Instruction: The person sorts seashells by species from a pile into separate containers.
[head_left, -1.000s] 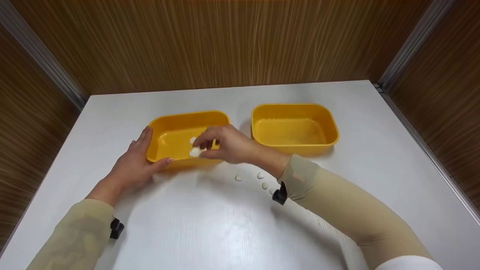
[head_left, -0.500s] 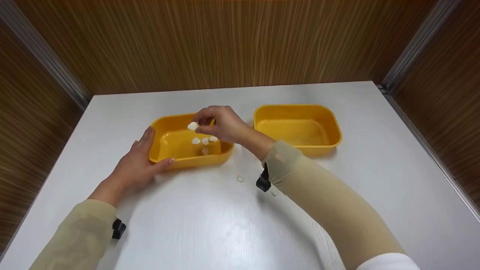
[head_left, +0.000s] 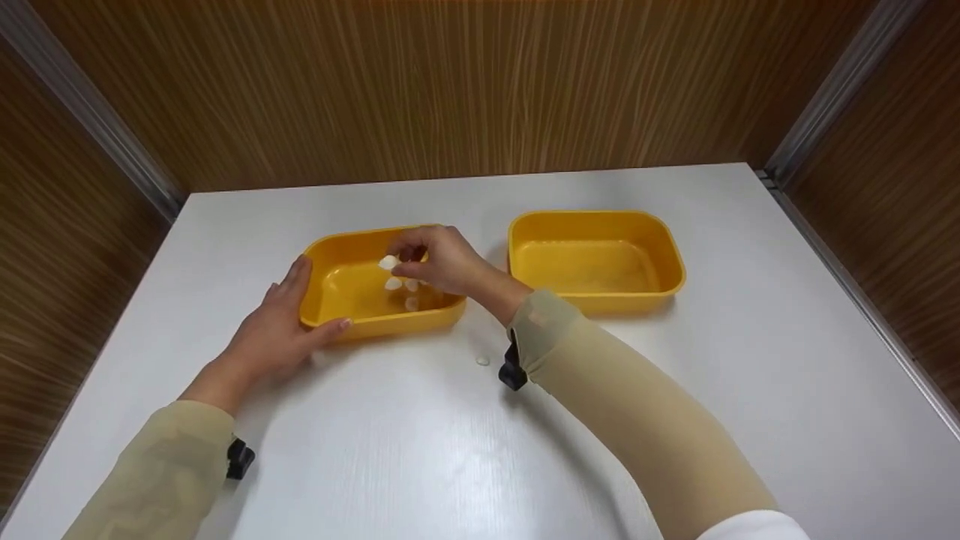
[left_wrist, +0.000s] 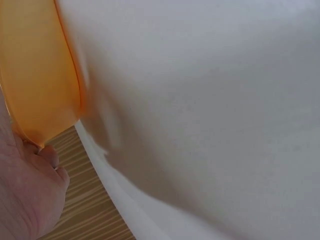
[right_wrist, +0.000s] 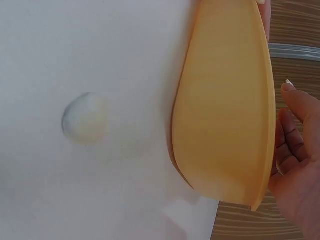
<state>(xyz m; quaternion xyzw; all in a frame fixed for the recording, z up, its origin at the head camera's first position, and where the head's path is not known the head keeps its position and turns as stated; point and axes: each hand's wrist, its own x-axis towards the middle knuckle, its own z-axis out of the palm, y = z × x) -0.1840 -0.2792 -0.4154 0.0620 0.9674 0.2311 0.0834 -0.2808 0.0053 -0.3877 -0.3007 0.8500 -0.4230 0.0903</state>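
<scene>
Over the right half of the left yellow plastic bin (head_left: 397,324), my right hand (head_left: 444,262) pinches a white seashell (head_left: 388,262) between thumb and fingers. Several more white shells (head_left: 393,283) show below it inside that bin, partly covered by the hand. My left hand (head_left: 274,330) holds the bin's left end, fingers along the outside and thumb across the near rim. In the left wrist view its curled fingertips lie against the bin's edge. A single pale shell (head_left: 482,361) lies on the white table between the bin and my right wrist, and it shows large in the right wrist view.
A second yellow bin (head_left: 598,300) with nothing visible inside stands to the right on the white table (head_left: 360,450). Wood-grain panels (head_left: 480,90) rise behind the table and at both sides. Dark wrist cameras (head_left: 513,371) sit under both sleeves.
My right hand has risen from low in the left bin with a shell, then dipped slightly. Its forearm has shifted left, over table shells seen earlier. My left hand stays on the bin.
</scene>
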